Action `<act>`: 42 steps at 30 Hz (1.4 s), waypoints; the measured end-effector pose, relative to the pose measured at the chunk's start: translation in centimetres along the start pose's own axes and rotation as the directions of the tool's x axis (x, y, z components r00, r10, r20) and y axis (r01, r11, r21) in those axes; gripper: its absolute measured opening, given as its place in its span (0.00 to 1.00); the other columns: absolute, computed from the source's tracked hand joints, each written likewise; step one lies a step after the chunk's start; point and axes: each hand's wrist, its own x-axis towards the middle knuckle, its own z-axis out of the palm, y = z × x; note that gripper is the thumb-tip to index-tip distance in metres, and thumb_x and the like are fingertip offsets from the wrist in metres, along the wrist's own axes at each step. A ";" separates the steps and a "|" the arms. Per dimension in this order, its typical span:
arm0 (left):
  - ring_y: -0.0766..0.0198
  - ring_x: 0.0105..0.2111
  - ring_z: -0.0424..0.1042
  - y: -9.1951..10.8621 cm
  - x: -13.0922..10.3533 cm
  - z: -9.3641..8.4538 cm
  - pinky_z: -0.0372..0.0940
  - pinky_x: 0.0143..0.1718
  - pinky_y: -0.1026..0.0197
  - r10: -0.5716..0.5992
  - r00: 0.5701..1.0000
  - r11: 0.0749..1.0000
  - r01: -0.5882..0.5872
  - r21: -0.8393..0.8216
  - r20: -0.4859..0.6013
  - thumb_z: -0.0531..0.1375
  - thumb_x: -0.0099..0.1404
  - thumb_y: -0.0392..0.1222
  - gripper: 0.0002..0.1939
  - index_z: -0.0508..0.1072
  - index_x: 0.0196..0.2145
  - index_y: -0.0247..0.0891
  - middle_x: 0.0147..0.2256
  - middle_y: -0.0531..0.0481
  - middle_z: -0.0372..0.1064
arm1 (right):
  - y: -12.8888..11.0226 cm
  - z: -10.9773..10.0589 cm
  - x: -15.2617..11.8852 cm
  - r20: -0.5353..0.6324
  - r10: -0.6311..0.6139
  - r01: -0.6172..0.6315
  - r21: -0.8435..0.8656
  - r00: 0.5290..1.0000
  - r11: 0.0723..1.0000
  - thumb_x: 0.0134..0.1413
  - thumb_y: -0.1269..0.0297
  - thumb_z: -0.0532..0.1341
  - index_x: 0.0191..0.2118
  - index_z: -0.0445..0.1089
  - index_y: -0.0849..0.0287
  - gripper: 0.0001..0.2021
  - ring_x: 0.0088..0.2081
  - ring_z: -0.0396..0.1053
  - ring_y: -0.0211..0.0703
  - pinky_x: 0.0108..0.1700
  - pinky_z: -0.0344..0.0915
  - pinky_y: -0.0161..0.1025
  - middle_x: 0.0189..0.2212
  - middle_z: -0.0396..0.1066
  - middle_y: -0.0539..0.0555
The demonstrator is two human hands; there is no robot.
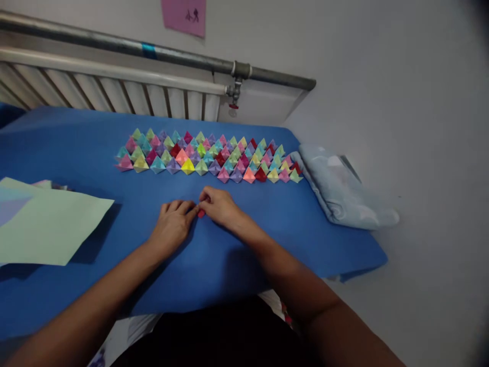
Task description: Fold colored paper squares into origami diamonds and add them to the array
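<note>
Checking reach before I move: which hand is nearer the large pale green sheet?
Left. The left hand is right of the pale green sheet, across some blue surface; the right hand is farther right.

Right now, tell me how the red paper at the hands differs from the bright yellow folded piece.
The red paper is partly covered by fingers; the yellow folded piece is in full view, peaked. The red paper lies apart from the rows; the yellow piece sits in them. Both rest on blue.

blue-covered surface [214, 255], rows of multicoloured folded paper shapes [188, 165], paper sheets [49, 221] at left, folded pale-blue cloth [336, 188] at right
</note>
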 end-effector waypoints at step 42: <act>0.52 0.49 0.70 -0.7 -1.6 0.9 0.62 0.46 0.50 0.041 0.999 0.999 -0.041 -0.002 -0.023 0.50 0.70 0.30 0.21 0.75 0.54 0.37 0.51 0.40 0.75 | -0.8 -0.7 1.3 0.222 0.249 -0.280 0.124 0.943 0.952 0.52 0.75 0.65 0.28 0.63 0.57 0.10 0.17 0.59 0.29 0.17 0.59 0.26 0.18 0.60 0.40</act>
